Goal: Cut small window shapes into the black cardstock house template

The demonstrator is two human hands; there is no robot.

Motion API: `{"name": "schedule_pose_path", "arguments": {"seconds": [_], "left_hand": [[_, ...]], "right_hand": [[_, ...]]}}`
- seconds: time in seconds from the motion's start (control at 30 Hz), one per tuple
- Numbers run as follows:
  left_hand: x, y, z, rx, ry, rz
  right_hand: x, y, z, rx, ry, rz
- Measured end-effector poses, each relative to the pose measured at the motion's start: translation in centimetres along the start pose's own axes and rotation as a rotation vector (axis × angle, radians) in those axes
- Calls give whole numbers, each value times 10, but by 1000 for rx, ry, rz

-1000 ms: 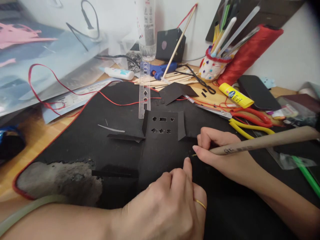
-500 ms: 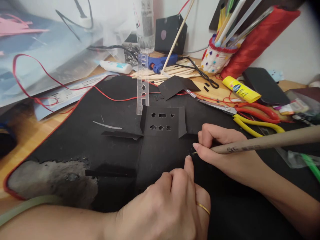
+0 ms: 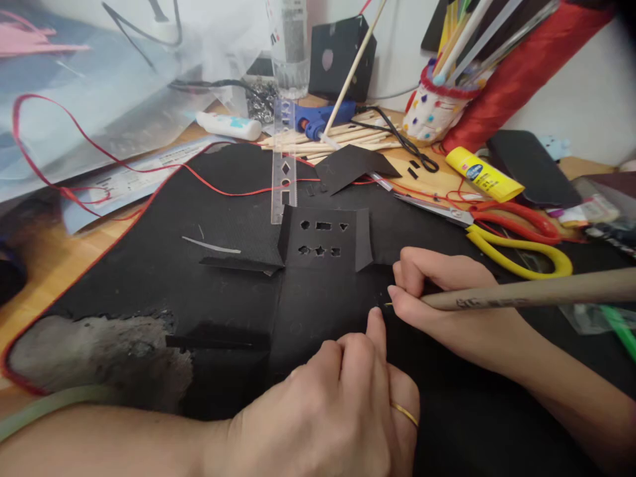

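A black paper sheet (image 3: 318, 298) lies on a black mat (image 3: 149, 265); its far panel (image 3: 322, 240) is folded up and has small shapes cut through it. My right hand (image 3: 442, 295) pinches a long tan-handled tool (image 3: 536, 291) near its tip, and the tip touches the paper. My left hand (image 3: 348, 397), with a gold ring, is curled into a loose fist, knuckles and fingertip pressing the paper just below the tool's tip.
A clear stencil ruler (image 3: 284, 165) and red cord (image 3: 149, 165) lie on the mat's far side. Red and yellow scissors (image 3: 507, 235), a yellow glue stick (image 3: 481, 173), a glue gun (image 3: 318, 119), wooden sticks (image 3: 342, 142), a pen cup (image 3: 432, 109) and a phone (image 3: 531, 175) crowd the back.
Both hands stay in place on the paper; the view has shifted slightly downward and the tool's tip has barely moved.
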State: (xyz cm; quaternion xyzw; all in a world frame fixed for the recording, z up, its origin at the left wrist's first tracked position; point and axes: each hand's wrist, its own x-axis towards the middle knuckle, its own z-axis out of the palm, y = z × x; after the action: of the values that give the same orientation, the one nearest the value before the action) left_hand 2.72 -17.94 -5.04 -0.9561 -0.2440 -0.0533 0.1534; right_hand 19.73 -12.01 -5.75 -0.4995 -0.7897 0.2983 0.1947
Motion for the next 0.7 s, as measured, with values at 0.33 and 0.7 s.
{"name": "schedule_pose_path", "arguments": {"seconds": [0.33,0.7], "left_hand": [[-1,-1,-1,3,-10,12],[1,-6,-7,-117,-74,35]], "right_hand": [[0,0,0,9,4,1],[0,6,-3,392,143,122]]}}
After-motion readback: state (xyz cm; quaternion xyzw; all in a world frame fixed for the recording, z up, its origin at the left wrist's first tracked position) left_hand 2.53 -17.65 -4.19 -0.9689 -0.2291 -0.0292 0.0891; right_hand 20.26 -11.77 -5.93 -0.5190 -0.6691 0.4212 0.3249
